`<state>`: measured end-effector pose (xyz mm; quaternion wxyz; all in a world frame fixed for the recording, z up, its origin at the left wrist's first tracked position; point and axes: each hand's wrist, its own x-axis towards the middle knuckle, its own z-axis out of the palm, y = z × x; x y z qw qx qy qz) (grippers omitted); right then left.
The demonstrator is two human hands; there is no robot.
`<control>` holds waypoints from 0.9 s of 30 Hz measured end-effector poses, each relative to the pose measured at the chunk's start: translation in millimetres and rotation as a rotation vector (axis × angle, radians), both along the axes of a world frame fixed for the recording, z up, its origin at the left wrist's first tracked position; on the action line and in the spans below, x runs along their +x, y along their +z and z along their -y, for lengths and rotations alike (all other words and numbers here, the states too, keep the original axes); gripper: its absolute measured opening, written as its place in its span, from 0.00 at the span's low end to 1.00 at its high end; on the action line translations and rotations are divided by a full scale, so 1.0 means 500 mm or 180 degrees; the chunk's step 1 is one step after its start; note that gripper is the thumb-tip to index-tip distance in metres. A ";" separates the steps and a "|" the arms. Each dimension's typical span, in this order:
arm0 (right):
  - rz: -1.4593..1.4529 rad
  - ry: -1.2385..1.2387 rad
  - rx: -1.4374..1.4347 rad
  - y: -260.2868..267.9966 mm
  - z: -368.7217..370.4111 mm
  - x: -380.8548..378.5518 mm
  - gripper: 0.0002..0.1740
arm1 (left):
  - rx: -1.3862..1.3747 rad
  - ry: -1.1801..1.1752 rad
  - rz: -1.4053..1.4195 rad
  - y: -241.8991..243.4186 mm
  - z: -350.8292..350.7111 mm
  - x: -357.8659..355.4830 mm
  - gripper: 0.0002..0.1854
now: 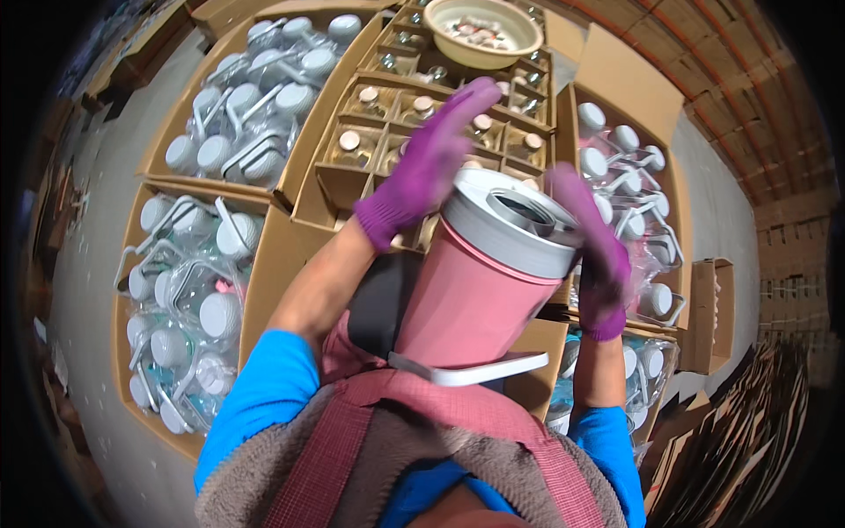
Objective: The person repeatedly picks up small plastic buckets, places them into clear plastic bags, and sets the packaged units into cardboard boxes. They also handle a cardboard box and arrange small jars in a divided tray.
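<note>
A pink plastic container [472,297] with a grey-white collar [511,234] stands tilted in front of my body; its round top opening is dark inside. Its pale handle [472,373] hangs at the near side. My left hand [439,145], in a purple knit glove, is raised beside the collar's upper left, its fingers extended and blurred. On the right side of the collar is my right hand [594,244], gloved the same and blurred by motion; whether it touches the collar I cannot tell. Beyond lies a divided cardboard box [330,178] holding glass bottles with pale caps.
Open cartons [261,231] of white-capped plastic jugs with handles flank me on the left, and another carton [680,264] is on the right. A cream basin [432,39] with small pieces sits on the far bottle box. Flattened cardboard [733,429] is stacked at lower right.
</note>
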<state>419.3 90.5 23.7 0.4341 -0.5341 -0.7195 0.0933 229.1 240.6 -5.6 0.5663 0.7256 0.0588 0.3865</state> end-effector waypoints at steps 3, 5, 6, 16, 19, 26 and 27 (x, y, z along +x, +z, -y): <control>-0.0947 -0.0283 -0.0777 -0.081 -0.011 0.050 0.27 | 0.1177 -0.0288 0.0434 -0.031 -0.008 0.030 0.35; -0.0917 -0.0251 -0.0891 -0.086 -0.034 0.077 0.29 | 0.0525 -0.0375 0.0460 -0.046 0.031 0.025 0.36; -0.0496 -0.0048 -0.0791 -0.063 -0.049 0.081 0.29 | 0.0983 0.0194 0.0299 -0.049 -0.038 0.046 0.36; -0.2994 -0.1705 -0.0244 -0.402 -0.267 0.250 0.24 | 0.0857 0.1317 -0.2506 -0.336 -0.367 0.158 0.24; -0.4073 -0.2472 -0.0991 -0.495 -0.238 0.264 0.21 | 0.2907 0.1566 -0.3374 -0.526 -0.353 0.122 0.32; -0.0748 -0.2199 -0.0461 -0.329 -0.195 0.166 0.28 | 0.3441 0.1389 -0.1258 -0.030 -0.272 0.086 0.28; -0.1023 -0.1847 -0.1122 -0.296 -0.205 0.141 0.29 | 0.3784 0.1382 -0.0725 0.070 -0.223 0.073 0.27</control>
